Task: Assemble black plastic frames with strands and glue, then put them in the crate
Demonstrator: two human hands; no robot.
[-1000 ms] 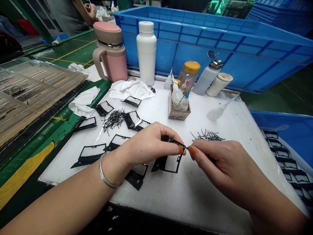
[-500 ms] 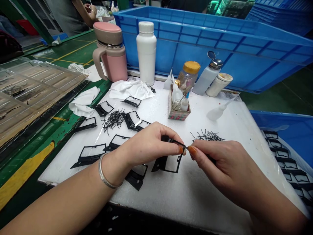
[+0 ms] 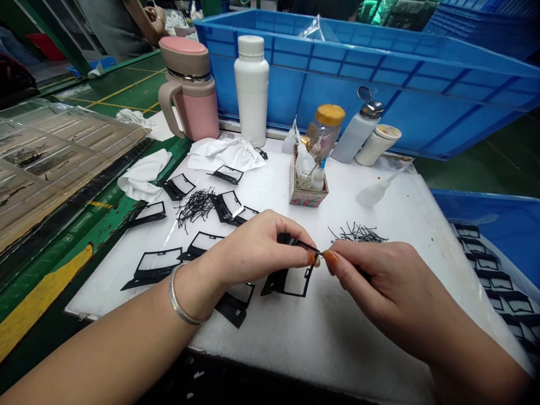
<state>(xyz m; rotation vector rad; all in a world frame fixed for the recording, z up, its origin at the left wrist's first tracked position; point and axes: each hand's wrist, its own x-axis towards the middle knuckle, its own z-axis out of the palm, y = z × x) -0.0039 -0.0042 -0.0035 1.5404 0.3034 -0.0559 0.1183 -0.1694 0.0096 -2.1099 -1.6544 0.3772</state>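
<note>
My left hand is closed on a black plastic frame with a rectangular opening, held above the white work surface. Its thumb and fingers press near the frame's upper right corner. At that same corner, my right hand pinches a small thin dark piece, mostly hidden by the fingertips. The two hands' fingertips nearly meet. Behind the right hand lies a pile of thin black strips. Similar black frames are scattered left of and beneath my left arm, around another pile of strips.
At the back stand a pink mug, a white bottle, a small box of dropper bottles and a pump bottle. A large blue crate is behind them. A blue bin with more frames sits right. Another person is far left.
Both hands keep nearly the same pose at the frame's corner. A clear plastic piece now shows over the blue crate's rim. The view has shifted very slightly.
</note>
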